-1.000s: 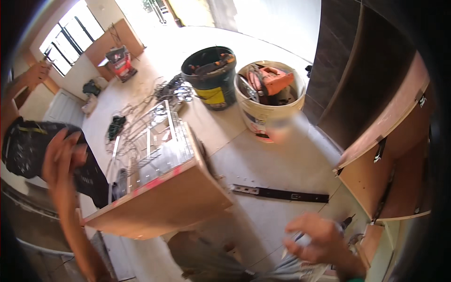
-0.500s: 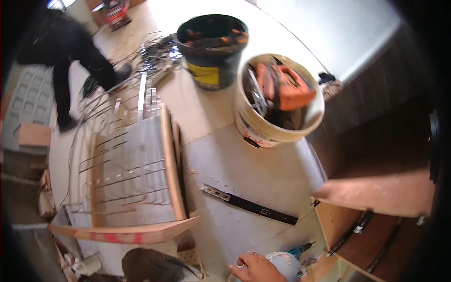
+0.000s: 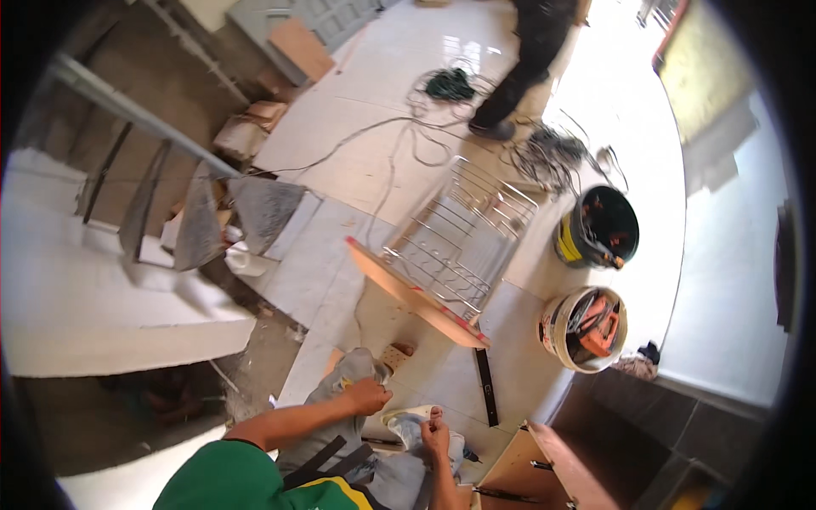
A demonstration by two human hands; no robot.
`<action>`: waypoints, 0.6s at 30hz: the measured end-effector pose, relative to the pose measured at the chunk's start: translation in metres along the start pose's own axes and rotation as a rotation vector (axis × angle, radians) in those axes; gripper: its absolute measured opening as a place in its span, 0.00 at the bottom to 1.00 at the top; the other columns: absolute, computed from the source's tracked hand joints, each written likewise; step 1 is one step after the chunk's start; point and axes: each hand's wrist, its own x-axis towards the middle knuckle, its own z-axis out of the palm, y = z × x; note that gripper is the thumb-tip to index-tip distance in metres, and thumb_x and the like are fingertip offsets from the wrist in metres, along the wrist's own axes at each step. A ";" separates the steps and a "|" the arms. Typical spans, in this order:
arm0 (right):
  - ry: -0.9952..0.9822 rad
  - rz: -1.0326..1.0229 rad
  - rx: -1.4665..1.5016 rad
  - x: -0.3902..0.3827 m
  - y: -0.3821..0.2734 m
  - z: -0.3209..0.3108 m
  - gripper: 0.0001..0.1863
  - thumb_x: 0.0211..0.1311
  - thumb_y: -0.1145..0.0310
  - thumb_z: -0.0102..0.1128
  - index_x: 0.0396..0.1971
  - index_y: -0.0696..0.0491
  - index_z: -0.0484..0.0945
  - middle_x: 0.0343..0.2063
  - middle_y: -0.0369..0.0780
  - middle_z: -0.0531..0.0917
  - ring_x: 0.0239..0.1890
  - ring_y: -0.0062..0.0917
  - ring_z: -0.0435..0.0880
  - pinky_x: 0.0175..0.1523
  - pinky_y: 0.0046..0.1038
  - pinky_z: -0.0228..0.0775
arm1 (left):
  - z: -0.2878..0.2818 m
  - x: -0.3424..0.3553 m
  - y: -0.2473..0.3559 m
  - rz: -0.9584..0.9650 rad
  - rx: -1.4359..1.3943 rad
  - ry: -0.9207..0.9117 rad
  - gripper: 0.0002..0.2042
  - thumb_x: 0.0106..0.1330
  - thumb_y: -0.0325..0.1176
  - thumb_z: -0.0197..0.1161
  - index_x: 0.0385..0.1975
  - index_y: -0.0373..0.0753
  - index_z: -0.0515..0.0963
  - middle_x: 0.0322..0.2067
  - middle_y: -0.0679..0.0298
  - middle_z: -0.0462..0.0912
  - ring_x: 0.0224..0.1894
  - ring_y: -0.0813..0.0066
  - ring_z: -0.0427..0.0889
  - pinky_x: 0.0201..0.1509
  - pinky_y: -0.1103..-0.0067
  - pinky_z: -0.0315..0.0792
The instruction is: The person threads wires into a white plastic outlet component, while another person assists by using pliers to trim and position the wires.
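My left hand [image 3: 367, 396] is closed above my left knee; whatever it may hold is hidden. Over my right knee, my right hand [image 3: 435, 436] has its fingers pinched together, and I cannot make out anything between them. Ahead of my knees lies a drawer with a light wooden front [image 3: 416, 293] and a metal wire rack [image 3: 463, 234] behind it. A black drawer slide [image 3: 486, 387] lies on the floor just right of that front. At the lower right is an open wooden cabinet [image 3: 531, 463], close to my right forearm.
A pale bucket [image 3: 552, 331] holds an orange power tool [image 3: 600, 330]. Beyond it stands a dark bucket with a yellow label [image 3: 568, 244]. Tangled cables [image 3: 552, 153] lie near another person's dark-clothed legs [image 3: 527, 68]. Left are stair steps [image 3: 197, 225] and a metal bar [image 3: 144, 115].
My view has swung left and widened, so the drawer and buckets appear farther right. My left hand and both forearms have come into view. My right hand's fingers are now drawn together.
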 end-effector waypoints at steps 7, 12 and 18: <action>-0.198 0.044 -0.054 -0.091 -0.102 -0.043 0.14 0.62 0.62 0.62 0.29 0.60 0.81 0.19 0.37 0.81 0.20 0.19 0.79 0.27 0.25 0.72 | -0.058 -0.111 0.097 -0.172 -0.329 -0.275 0.15 0.57 0.41 0.59 0.38 0.38 0.79 0.39 0.48 0.83 0.42 0.48 0.83 0.46 0.58 0.76; -0.050 0.042 -0.688 -0.050 -0.130 -0.094 0.16 0.61 0.61 0.61 0.33 0.62 0.82 0.20 0.43 0.82 0.21 0.24 0.83 0.26 0.29 0.74 | -0.110 -0.108 0.019 -0.325 -0.521 -0.156 0.16 0.57 0.42 0.58 0.40 0.40 0.79 0.38 0.47 0.83 0.43 0.46 0.82 0.47 0.58 0.75; 0.206 0.305 -0.264 0.007 -0.277 -0.043 0.14 0.61 0.62 0.61 0.24 0.58 0.78 0.14 0.39 0.77 0.14 0.24 0.77 0.19 0.28 0.68 | -0.180 -0.143 -0.148 -0.344 -0.538 -0.058 0.16 0.58 0.43 0.57 0.39 0.39 0.80 0.37 0.46 0.83 0.44 0.45 0.82 0.47 0.58 0.75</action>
